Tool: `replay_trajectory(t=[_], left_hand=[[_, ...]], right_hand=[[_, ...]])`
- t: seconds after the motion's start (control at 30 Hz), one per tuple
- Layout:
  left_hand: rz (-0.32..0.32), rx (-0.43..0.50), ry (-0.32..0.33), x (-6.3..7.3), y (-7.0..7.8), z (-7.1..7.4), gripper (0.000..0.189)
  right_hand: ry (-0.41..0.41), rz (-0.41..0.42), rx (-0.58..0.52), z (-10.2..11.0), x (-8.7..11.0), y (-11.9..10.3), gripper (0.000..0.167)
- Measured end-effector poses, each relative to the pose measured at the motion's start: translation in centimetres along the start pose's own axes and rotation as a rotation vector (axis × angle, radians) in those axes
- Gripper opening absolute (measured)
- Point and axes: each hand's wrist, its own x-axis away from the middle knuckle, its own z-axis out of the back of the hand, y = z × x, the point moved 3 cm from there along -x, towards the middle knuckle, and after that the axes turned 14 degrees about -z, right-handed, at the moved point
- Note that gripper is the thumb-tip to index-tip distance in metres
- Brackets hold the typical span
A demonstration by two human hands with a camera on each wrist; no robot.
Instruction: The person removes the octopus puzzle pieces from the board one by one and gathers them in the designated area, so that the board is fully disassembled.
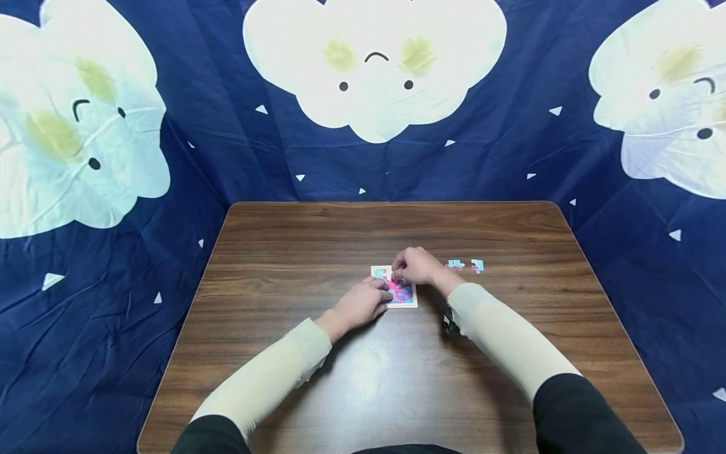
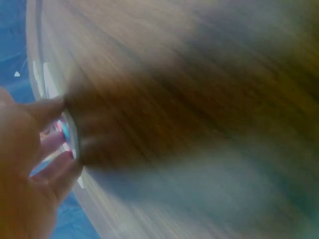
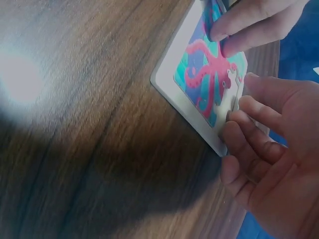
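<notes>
Blue cloth (image 1: 210,82) hung at twelve o'clock behind the brown table (image 1: 283,252); left hand (image 1: 363,301), fingers extended, touched the puzzle (image 1: 403,294); right hand (image 1: 416,265) bent its fingers, hold unclear.

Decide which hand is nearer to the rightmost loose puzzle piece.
Right. The right hand is at the puzzle board's far right part, left of that piece; the left hand, farther off, is at the board's left side.

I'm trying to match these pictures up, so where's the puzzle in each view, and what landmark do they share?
Head: the puzzle lies just below and right of centre.
Left wrist: puzzle at left, mostly hidden by the left hand.
Right wrist: puzzle in the upper part, right of centre.
Shared landmark: the left hand, at upper right in the right wrist view.
</notes>
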Motion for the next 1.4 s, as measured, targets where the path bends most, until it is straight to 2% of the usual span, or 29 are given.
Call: replay_trajectory(t=[0.13, 0.17, 0.47, 0.7, 0.9, 1.13, 1.4], left_hand=[[0.005, 0.017, 0.005, 0.3, -0.3, -0.2, 0.023], [0.015, 0.022, -0.004, 0.2, 0.1, 0.4, 0.022], [0.037, 0.057, -0.035, 0.4, 0.0, 0.6, 0.023], [0.030, 0.064, -0.014, 0.6, -0.1, 0.7, 0.024], [-0.009, 0.044, 0.008, 0.5, -0.1, 0.6, 0.022], [-0.034, 0.039, 0.021, 0.6, 0.0, 0.5, 0.020], [-0.075, -0.068, 0.031, 0.7, 0.0, 0.4, 0.019]], right_hand=[[-0.011, -0.027, -0.011, -0.3, -0.2, -0.2, 0.010], [-0.012, -0.030, -0.018, -0.4, -0.2, -0.2, 0.010], [-0.016, -0.042, -0.044, -0.6, -0.4, -0.5, 0.010], [-0.007, -0.008, -0.038, -1.1, -0.2, -1.0, 0.009], [-0.031, 0.018, -0.031, -1.2, -0.3, -1.6, 0.009], [-0.051, 0.000, -0.045, -1.3, -0.1, -1.9, 0.008], [-0.053, -0.006, -0.041, -1.3, -0.1, -1.9, 0.008]])
